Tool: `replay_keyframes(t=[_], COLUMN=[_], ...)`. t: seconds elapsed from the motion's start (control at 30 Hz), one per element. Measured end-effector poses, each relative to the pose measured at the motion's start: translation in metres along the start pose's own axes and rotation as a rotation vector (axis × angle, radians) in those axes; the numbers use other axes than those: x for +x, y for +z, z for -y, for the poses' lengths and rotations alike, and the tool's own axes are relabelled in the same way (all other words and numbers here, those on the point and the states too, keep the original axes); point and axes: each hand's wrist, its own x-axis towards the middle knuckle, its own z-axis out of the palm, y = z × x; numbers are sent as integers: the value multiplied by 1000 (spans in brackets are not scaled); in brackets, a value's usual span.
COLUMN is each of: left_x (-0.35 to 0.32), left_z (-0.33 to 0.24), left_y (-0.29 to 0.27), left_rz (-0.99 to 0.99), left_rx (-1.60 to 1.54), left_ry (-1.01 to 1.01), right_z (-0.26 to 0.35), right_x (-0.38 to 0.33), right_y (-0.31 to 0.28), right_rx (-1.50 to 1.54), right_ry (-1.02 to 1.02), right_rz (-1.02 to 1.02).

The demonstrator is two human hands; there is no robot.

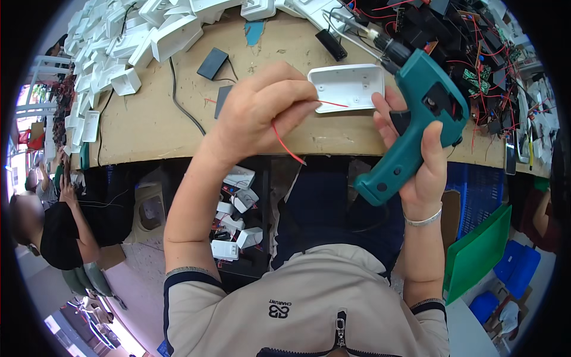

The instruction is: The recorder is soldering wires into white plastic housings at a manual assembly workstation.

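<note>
We'd call this wiring: left grip (pixel 262 101) pinching red wire (pixel 285 145), right grip (pixel 423 177) around teal power driver (pixel 417 129), white case (pixel 350 86) on the desk (pixel 148 131) between them, next move probably needing that wire settled.

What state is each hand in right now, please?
Left hand: closed, pinching thin red insulated wire.
Right hand: closed around a teal and black pistol-shaped power tool.

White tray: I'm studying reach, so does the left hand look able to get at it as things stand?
Probably yes: the left hand is close by the left edge of the white tray and nothing appears to block it, though it is pinching a red wire.
</note>
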Motion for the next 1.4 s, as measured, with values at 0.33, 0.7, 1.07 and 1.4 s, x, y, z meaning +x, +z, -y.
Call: replay_keyframes(t=[0.33, 0.7, 1.07, 1.4], left_x=[-3, -7, 16, 47], left_z=[-60, -52, 59, 62], left_y=[66, 51, -112, -100], left_rz=[-32, -440, -859, -997], left_rx=[30, 32, -1387, -914], left_ry=[-87, -50, -219, -145], right_z=[-19, -21, -21, -21], right_x=[-41, -37, -37, -40], right_y=[-13, -24, -20, -24], right_rx=[162, 211, 222, 240], right_ry=[-139, -103, -115, -146], right_rz=[-171, -146, -141, -132])
